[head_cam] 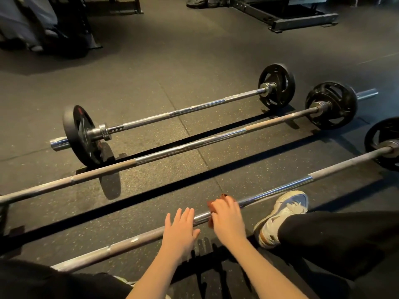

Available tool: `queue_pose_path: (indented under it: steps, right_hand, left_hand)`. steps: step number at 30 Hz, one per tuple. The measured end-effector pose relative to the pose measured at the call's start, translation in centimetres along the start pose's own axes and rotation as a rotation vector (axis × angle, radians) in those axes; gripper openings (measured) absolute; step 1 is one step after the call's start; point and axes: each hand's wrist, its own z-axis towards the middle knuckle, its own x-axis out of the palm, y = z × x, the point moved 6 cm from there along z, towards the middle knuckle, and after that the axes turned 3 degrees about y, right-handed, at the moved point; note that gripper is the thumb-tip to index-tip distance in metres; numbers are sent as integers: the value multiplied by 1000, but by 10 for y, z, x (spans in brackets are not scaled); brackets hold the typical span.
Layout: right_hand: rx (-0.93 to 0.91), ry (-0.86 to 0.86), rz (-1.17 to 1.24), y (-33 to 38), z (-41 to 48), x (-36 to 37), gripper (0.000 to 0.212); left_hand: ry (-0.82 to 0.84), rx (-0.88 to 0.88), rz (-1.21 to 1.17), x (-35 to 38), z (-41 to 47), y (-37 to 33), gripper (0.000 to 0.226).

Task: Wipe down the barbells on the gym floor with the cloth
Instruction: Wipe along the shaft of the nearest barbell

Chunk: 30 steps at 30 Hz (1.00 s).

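Observation:
Three barbells lie side by side on the dark rubber floor. The nearest barbell (280,187) runs from lower left to a black plate at the right edge. My right hand (226,216) grips a reddish-brown cloth (212,207) wrapped around this bar near its smooth middle. My left hand (180,228) rests flat on the same bar just to the left, fingers straight. The middle barbell (172,151) and the far barbell (183,110) lie beyond, untouched.
My white sneaker (282,214) and black trouser leg sit right of the hands, next to the near bar. Black plates (277,86) stand at the bar ends. A black machine frame (302,20) and rack legs stand at the back.

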Motion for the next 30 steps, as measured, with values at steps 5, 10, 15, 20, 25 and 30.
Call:
queue_pose_path:
  steps: [5,10,15,20,25,30]
  right_hand:
    - [-65,30,-40,-25,11,-9,31]
    - [138,-28,-39,-33,6,-1,44]
    - [-176,110,-38,29,2,15,39]
    - [44,-74,-13,-6,7,-3,21]
    - [-28,15,-60,37,-1,27,34]
    - [-194,37,-93,47,6,23,27]
  left_hand:
    - [-2,9,24,-1,-9,7,64]
    - [-32,5,26,2,-22,19,64]
    - [-70,-18,40,2,-35,25,64]
    - [-107,-37,48,4,-52,43,62]
    - [-138,-72,54,5,-60,47,60]
    - [-172,-90,51,4,-71,52,60]
